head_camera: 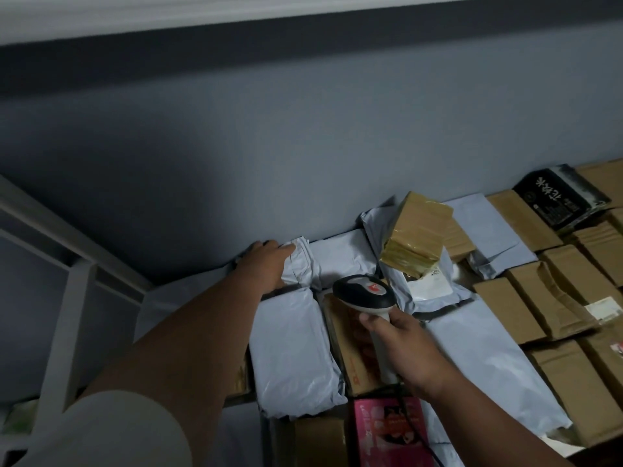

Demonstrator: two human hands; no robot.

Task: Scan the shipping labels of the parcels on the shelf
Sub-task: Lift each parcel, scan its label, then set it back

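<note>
Progress can't be read off: no scan marks visible, and the shelf (111, 264) is packed with grey bags and brown boxes. Only a label (429, 286) under the tilted box (416, 230) is clearly exposed. Scanner (365, 293) is gripped by the right hand (401, 345). Rear grey bag (303, 261) is clasped by the left hand (266, 264), fingers curled.

Dim in here, folks: a flat blue-grey wall (303, 146) fills the back, a darker band (303, 45) running under a pale white strip (236, 11) up top. Grey metal shelf frame (64, 318) stands at left.
</note>
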